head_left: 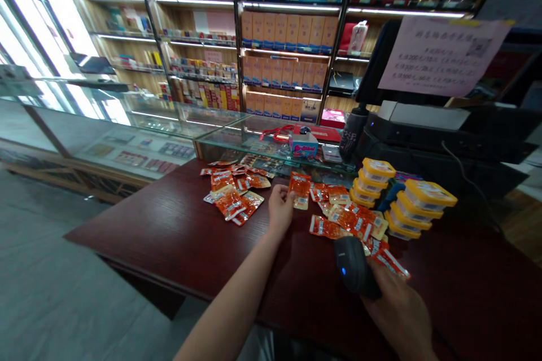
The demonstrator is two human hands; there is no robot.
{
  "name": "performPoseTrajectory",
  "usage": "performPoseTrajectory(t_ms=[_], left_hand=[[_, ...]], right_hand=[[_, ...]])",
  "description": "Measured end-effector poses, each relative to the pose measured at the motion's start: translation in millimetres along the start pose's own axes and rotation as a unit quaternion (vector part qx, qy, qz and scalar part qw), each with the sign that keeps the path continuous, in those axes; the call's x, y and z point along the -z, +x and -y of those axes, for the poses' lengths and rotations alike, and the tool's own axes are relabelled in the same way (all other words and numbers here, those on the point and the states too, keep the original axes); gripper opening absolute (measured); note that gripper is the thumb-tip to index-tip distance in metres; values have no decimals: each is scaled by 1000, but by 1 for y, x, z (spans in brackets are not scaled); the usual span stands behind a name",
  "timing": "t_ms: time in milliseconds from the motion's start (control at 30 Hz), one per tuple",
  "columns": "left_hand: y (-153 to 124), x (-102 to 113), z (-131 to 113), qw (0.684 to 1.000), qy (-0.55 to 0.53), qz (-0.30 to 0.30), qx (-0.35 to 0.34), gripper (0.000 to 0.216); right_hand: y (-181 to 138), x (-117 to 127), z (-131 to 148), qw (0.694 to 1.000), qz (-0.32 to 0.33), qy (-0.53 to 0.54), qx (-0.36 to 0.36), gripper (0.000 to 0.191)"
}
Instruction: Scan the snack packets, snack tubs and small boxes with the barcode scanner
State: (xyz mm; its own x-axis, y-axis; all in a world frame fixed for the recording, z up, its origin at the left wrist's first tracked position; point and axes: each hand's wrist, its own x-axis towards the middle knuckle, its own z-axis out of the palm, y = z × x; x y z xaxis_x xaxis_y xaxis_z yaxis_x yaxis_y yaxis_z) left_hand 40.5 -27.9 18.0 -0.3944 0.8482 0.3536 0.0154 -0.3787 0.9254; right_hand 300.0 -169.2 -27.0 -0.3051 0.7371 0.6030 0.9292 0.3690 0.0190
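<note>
My left hand (280, 206) reaches over the dark red counter (169, 231) and pinches the edge of an orange snack packet (300, 190). My right hand (398, 310) grips a black handheld barcode scanner (353, 265) with a small blue light, its head aimed toward the packets. A loose pile of orange packets (232, 189) lies to the left of my left hand. Another spread of packets (351, 220) lies to its right, in front of the scanner.
Two stacks of yellow-lidded tubs (417, 206) stand at the right, beside a black till (440, 141) with a paper notice (440, 56). A glass display case (169, 130) runs behind the counter, with a small blue box (303, 146) on it. Shelves of boxed goods (283, 51) fill the back wall.
</note>
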Motion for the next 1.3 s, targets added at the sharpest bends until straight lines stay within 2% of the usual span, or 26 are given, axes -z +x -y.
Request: performPoseTrajectory(t_ms=[133, 267, 333, 433, 500, 567, 667, 767, 900, 1000, 1100, 1200, 1300], left_hand=[[35, 41, -18, 994, 61, -89, -20, 13], [58, 104, -24, 967, 163, -193, -27, 14], [61, 140, -24, 941, 229, -248, -13, 14], [57, 188, -24, 883, 339, -323, 26, 18], [52, 210, -25, 843, 400, -354, 68, 22], [46, 222, -27, 812, 446, -360, 106, 26], [40, 225, -27, 786, 517, -310, 135, 28], [37, 218, -25, 756, 594, -242, 127, 31], [33, 209, -24, 735, 634, -214, 108, 35], [30, 204, -26, 736, 633, -224, 88, 35], [28, 198, -31, 750, 624, -216, 51, 34], [26, 183, -37, 776, 608, -171, 4, 34], [21, 155, -42, 794, 596, -108, -47, 32]], right_hand=[[0, 3, -1, 1000, 7, -9, -14, 34], [2, 9, 0, 1000, -12, -18, 6, 32], [2, 11, 0, 999, -17, -25, 15, 31], [3, 12, 3, 999, -20, -34, 21, 29], [2, 12, 3, 999, -19, -36, 22, 28], [1, 9, 3, 999, -17, -30, 31, 28], [-2, 5, 1, 999, -6, -13, 36, 30], [-5, 3, -1, 999, 0, -10, 37, 31], [-5, 6, 0, 998, -19, -23, 62, 32], [-5, 6, 0, 998, -22, -28, 56, 33], [-7, 4, -1, 999, -16, -24, 45, 33], [-7, 2, -1, 999, -3, -15, 32, 32], [-4, 5, 4, 1000, 9, 10, 16, 33]])
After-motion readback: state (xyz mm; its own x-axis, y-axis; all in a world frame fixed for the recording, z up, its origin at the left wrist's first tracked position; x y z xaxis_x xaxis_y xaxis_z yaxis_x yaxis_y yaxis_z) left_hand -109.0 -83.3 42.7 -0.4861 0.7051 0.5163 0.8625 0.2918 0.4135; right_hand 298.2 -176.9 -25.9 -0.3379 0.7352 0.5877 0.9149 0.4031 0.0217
